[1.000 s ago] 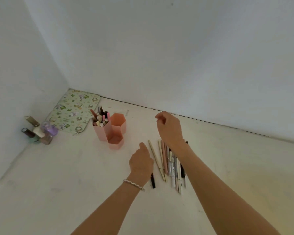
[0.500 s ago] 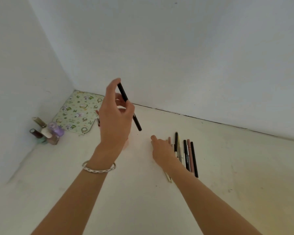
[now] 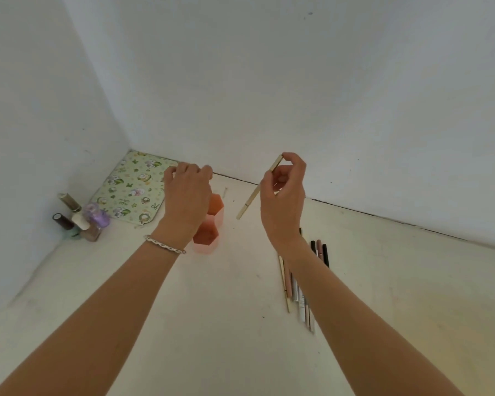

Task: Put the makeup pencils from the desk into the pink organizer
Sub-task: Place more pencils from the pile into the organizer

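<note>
Both bare forearms reach in from the near edge toward the far wall. Left hand (image 3: pixel 187 192) raised, palm down, back of hand to camera, fingers curled downward; whether it grips anything cannot be told. Beaded bracelet (image 3: pixel 165 244) on the left wrist. Right hand (image 3: pixel 285 201) raised to the right of the left, well apart, thumb and fingertips pinching the top end of a beige pencil (image 3: pixel 259 187) that hangs slanted down-left.
</note>
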A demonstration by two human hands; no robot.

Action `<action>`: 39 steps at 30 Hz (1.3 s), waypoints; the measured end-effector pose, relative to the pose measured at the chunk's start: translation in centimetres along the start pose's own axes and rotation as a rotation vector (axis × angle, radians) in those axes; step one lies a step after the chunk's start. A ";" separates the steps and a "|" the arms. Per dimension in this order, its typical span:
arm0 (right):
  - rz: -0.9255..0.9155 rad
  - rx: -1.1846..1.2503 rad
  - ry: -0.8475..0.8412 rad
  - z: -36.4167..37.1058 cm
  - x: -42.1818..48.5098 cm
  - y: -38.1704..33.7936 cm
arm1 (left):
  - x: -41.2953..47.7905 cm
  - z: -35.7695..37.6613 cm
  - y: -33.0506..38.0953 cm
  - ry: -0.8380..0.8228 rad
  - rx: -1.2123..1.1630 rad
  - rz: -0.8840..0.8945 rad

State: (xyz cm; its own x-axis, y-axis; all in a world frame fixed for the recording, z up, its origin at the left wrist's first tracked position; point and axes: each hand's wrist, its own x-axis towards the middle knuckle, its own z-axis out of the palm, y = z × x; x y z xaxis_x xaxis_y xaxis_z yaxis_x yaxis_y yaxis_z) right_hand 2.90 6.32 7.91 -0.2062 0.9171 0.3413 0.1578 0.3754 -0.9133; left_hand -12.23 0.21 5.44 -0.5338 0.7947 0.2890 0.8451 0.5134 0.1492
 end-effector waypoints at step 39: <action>0.249 -0.298 -0.098 -10.2 -0.5 9.0 | -8.1 8.2 15.0 -0.653 -0.420 -0.320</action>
State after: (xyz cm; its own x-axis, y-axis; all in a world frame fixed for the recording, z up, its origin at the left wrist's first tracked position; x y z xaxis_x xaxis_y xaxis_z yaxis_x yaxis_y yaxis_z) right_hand 14.26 10.60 1.83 -0.2156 0.9730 0.0818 0.4845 0.1793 -0.8562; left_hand 4.55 4.14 -2.45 -0.5505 0.7255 -0.4132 0.5220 0.6853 0.5078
